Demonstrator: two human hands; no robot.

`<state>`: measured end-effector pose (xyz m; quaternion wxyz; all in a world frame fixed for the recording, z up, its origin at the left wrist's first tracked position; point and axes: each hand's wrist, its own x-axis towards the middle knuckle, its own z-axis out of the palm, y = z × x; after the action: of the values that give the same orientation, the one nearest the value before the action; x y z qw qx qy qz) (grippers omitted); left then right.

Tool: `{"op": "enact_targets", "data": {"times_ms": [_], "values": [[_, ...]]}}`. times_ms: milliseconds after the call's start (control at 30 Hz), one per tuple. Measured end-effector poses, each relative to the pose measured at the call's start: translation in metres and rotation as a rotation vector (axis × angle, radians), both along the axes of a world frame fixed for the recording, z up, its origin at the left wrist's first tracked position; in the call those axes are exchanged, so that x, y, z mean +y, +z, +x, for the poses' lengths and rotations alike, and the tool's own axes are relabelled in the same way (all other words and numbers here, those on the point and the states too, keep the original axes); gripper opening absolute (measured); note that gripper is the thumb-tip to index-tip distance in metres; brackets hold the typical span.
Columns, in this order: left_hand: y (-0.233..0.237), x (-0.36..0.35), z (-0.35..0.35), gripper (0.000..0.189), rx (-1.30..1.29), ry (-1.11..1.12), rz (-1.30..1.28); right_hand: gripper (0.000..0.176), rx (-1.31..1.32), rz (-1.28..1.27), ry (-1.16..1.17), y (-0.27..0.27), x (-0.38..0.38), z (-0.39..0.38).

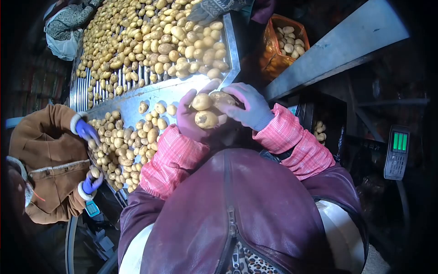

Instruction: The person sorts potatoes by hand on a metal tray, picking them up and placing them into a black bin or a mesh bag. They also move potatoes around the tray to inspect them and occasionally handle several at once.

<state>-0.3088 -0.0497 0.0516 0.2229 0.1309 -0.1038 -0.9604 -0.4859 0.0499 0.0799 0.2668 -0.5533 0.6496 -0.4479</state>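
Observation:
Both of my hands wear pale purple gloves and meet in front of my chest, near the edge of the metal table. My left hand [189,119] is wrapped round potatoes [205,119], one with a dark patch on its skin. From the right, my right hand [250,106] grips another potato [221,99] beside them. Many loose potatoes [125,146] lie on the metal tray to the left. Beyond it, a roller bed [102,77] carries a thick layer of potatoes.
A co-worker in a brown coat [54,160] handles potatoes at the left; another person's gloved hand [200,13] reaches in at the top. An orange bag [271,61] of potatoes stands behind a slanted metal beam [337,48]. A scale display [396,153] is at the right.

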Motion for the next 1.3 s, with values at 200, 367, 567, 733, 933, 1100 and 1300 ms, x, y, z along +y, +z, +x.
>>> {"op": "enact_targets", "data": {"times_ms": [200,367,567,733,933,1100,1300], "values": [[0.029,0.019,0.002,0.066,-0.02,-0.048,0.098,0.04,0.022,-0.15,0.04,-0.002,0.011,0.005],[0.012,0.024,0.015,0.06,0.107,-0.124,0.21,0.032,-0.757,-0.183,-0.019,0.002,0.024,0.015],[-0.013,0.027,0.042,0.054,0.018,-0.029,0.254,0.037,-0.755,0.371,-0.334,-0.068,0.045,-0.029],[0.002,0.025,0.037,0.053,-0.188,0.051,0.222,0.049,-0.658,0.471,-0.257,-0.142,0.03,-0.027],[0.006,0.035,0.003,0.051,-0.369,-0.025,-0.73,0.043,-1.349,0.346,0.298,-0.08,0.042,-0.004],[0.006,0.046,-0.019,0.047,-0.456,-0.246,-1.548,0.024,-1.481,0.309,-0.263,-0.064,0.071,0.009],[-0.039,0.029,0.014,0.038,-0.554,-0.225,-1.449,0.02,-0.962,0.064,-0.447,-0.088,0.153,-0.032]]}}
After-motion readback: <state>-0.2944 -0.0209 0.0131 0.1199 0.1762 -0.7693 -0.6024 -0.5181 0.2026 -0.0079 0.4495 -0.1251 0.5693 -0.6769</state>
